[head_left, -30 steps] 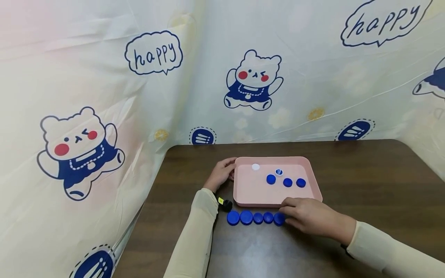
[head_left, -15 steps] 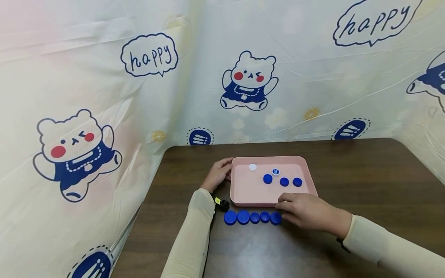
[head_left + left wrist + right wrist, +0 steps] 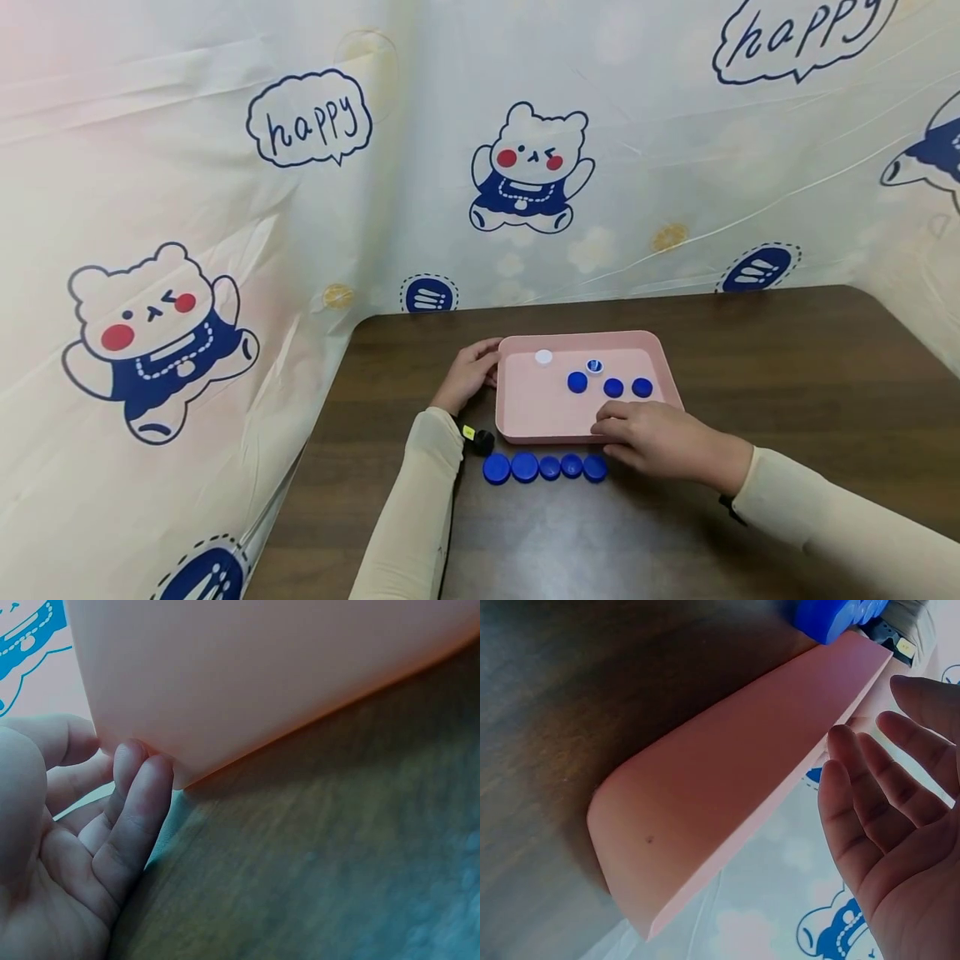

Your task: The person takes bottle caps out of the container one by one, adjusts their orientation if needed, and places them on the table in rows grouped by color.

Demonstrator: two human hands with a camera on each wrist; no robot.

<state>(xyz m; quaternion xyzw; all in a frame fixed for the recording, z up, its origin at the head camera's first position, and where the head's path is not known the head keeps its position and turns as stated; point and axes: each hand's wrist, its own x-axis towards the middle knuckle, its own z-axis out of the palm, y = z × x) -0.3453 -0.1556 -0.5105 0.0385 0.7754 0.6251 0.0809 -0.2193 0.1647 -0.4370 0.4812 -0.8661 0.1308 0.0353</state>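
A pink tray [image 3: 540, 421] lies on the table, holding three blue caps, one blue-and-white printed cap [image 3: 595, 367] and a white cap [image 3: 543, 357]. At its left end, my left hand [image 3: 467, 375] pinches the rim and wall between thumb and fingers, as the left wrist view shows. Several blue caps [image 3: 525, 467] stand in a row along the tray's near side, seen from the side in the right wrist view. Over the tray's near right edge is my right hand [image 3: 660, 442], its fingers loosely bent and holding nothing; the fingertips are just beyond the row's rightmost cap [image 3: 595, 468].
The brown wooden table [image 3: 780, 367] extends on both sides of the tray. A black wrist device [image 3: 480, 442] with a yellow label sits by my left wrist, close to the row's left end. A printed cloth [image 3: 645, 108] hangs behind and to the left.
My right hand has drawn away from the rightmost cap of the row and up over the tray's near edge. The left hand keeps its hold on the tray. The head view has shifted slightly.
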